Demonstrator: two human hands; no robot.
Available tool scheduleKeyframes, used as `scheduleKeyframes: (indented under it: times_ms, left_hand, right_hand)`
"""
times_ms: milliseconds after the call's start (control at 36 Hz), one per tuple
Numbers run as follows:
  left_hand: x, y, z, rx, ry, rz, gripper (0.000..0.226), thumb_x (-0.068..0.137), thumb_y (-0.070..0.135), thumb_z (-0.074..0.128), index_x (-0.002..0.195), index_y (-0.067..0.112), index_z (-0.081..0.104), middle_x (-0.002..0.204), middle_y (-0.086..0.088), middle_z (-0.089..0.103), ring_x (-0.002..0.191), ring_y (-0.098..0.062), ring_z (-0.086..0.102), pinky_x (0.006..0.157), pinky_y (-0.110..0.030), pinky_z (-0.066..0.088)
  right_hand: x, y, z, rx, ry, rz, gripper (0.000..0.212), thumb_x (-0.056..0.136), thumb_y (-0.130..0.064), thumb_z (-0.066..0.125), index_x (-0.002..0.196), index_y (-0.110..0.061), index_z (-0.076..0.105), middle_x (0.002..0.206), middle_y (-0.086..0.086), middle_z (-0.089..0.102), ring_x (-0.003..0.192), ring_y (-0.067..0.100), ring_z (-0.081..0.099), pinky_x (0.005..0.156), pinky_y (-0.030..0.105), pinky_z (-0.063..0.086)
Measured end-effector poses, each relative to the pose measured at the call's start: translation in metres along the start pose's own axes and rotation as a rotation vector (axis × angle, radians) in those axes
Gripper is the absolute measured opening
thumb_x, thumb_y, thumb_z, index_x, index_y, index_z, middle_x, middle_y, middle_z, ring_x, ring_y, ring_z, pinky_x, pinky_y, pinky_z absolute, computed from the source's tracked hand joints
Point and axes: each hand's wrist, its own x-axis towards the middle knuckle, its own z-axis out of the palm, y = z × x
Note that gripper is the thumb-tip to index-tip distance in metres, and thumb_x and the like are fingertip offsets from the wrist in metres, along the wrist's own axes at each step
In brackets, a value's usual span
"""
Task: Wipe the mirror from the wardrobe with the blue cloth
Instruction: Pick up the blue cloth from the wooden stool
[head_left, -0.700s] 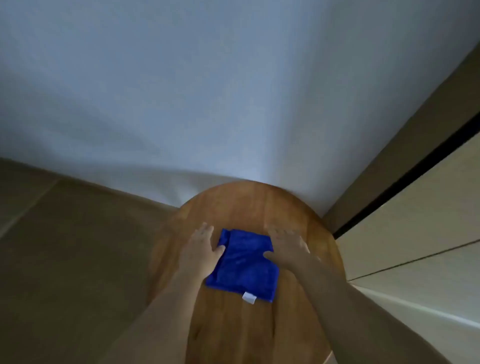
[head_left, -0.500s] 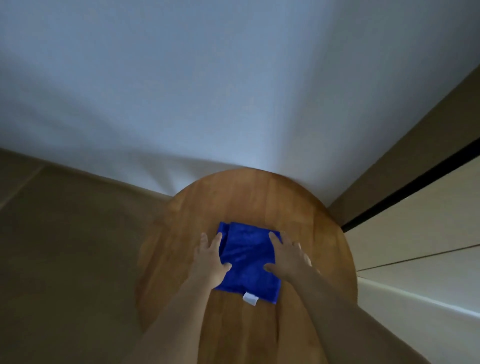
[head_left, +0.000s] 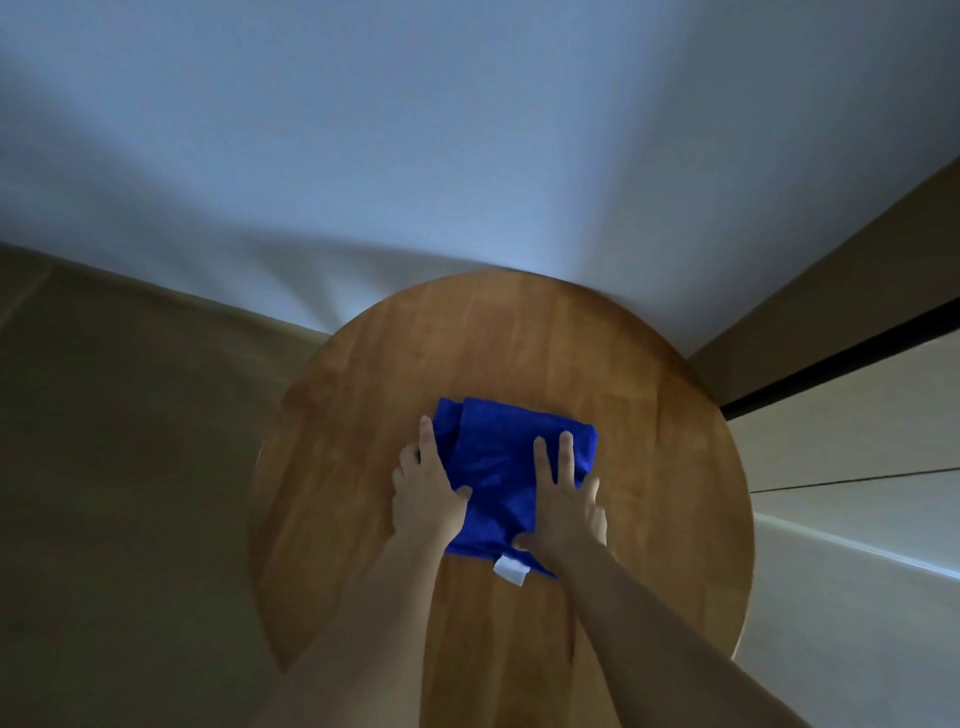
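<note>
Blue cloth (head_left: 498, 467), folded into a rough rectangle, lies flat on a round wooden table (head_left: 519, 343), a little nearer the person than the table's middle. A small white tag (head_left: 511, 569) sticks out from the cloth's near edge and rests on the wood. The left hand (head_left: 423, 491) lies on the cloth's left edge, its fingers straight and close together, pointing away from the person, with the thumb spread inward onto the blue fabric; part of the hand lies on the wood beside the cloth. The right hand (head_left: 563, 506) lies palm down on the right half of the cloth, fingers straight and slightly fanned, the thumb reaching toward the near edge just above the tag. Neither hand grips the fabric; both press flat on it. Behind the table rises a pale wall (head_left: 467, 156), dimly lit. To the right stand light panels (head_left: 857, 441) crossed by a dark gap. Brownish floor (head_left: 130, 467) spreads to the left of the table.
</note>
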Motion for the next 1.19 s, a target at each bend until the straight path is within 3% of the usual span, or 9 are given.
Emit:
scheduleKeyframes:
  times_ms: [111,167,306,389,500,639,722,861,1194]
  left_hand:
    - [0.003,-0.006,-0.006,-0.148,-0.013,-0.066,0.097,0.086,0.008,0.062,0.149,0.029,-0.009,0.099,-0.006,0.059,0.080,-0.018,0.061,0.067,-0.029,0.052]
    - [0.003,-0.012,-0.011,-0.214,-0.026,-0.091,0.094,0.086,0.004,0.058,0.149,0.029,-0.007,0.075,0.004,0.054,0.065,-0.013,0.058,0.059,-0.026,0.051]
    - [-0.004,-0.014,-0.027,-0.134,-0.074,-0.064,0.092,0.083,0.005,0.056,0.149,0.033,-0.001,0.108,0.002,0.054,0.083,-0.010,0.057,0.064,-0.022,0.048]
    - [-0.014,-0.008,-0.041,0.181,-0.164,0.054,0.113,0.071,0.020,0.072,0.146,0.037,-0.011,0.154,-0.006,0.007,0.137,-0.028,0.022,0.104,-0.040,0.033]
    - [-0.031,0.005,-0.060,0.457,-0.129,0.229,0.121,0.062,0.058,0.072,0.146,0.036,-0.013,0.152,-0.006,-0.029,0.141,-0.032,-0.021,0.114,-0.047,0.000]
    - [-0.062,0.007,-0.096,0.475,0.083,0.234,0.081,0.072,0.048,0.068,0.139,0.029,0.028,0.153,0.002,0.022,0.144,-0.026,0.007,0.114,-0.048,0.003]
    - [-0.091,0.010,-0.126,0.432,0.236,0.261,0.039,0.073,0.036,0.066,0.108,0.030,0.049,0.106,0.009,0.059,0.113,-0.014,0.052,0.111,-0.043,0.018]
    - [-0.140,0.010,-0.163,0.482,0.389,0.231,0.028,0.077,0.029,0.063,0.100,0.026,0.049,0.090,0.007,0.062,0.089,-0.014,0.058,0.093,-0.031,0.039]
    - [-0.222,-0.054,-0.234,0.328,0.455,-0.049,0.038,0.081,0.022,0.058,0.118,0.025,0.047,0.109,0.004,0.056,0.104,-0.018,0.048,0.081,-0.039,0.051]
  right_hand:
    - [0.003,-0.005,-0.007,-0.023,0.076,0.007,0.110,0.083,-0.022,0.070,0.149,-0.020,-0.018,0.154,0.009,0.003,0.114,0.022,0.043,0.080,0.023,0.046]
    - [0.006,-0.007,-0.017,-0.045,0.091,0.011,0.101,0.085,-0.015,0.067,0.151,-0.018,-0.009,0.145,0.009,0.025,0.108,0.020,0.048,0.078,0.024,0.047]
    - [0.004,-0.020,-0.054,-0.163,0.048,-0.035,0.052,0.070,-0.031,0.081,0.114,-0.023,0.056,0.107,-0.005,0.059,0.095,0.016,0.059,0.069,0.025,0.043]
    - [-0.006,-0.029,-0.071,-0.280,0.197,-0.174,0.027,0.079,-0.029,0.068,0.104,-0.028,0.059,0.100,-0.008,0.057,0.099,0.016,0.050,0.084,0.028,0.030]
    - [-0.022,-0.041,-0.098,-0.329,0.292,-0.337,0.024,0.081,-0.029,0.059,0.105,-0.031,0.059,0.114,-0.007,0.051,0.110,0.019,0.039,0.093,0.034,0.025]
    - [-0.047,-0.061,-0.140,-0.280,0.260,-0.499,0.030,0.082,-0.029,0.057,0.113,-0.031,0.060,0.137,-0.008,0.042,0.132,0.023,0.027,0.107,0.040,0.018]
    - [-0.066,-0.074,-0.160,-0.266,0.225,-0.559,0.027,0.085,-0.025,0.057,0.113,-0.027,0.056,0.120,-0.003,0.054,0.116,0.021,0.044,0.099,0.033,0.030]
    - [-0.103,-0.097,-0.182,-0.320,0.304,-0.662,0.027,0.087,-0.028,0.059,0.113,-0.022,0.054,0.105,0.000,0.058,0.097,0.019,0.054,0.083,0.030,0.038]
    - [-0.179,-0.196,-0.192,-0.362,0.210,-0.909,0.021,0.085,-0.020,0.057,0.106,-0.017,0.055,0.099,0.000,0.059,0.080,0.017,0.055,0.064,0.028,0.042]
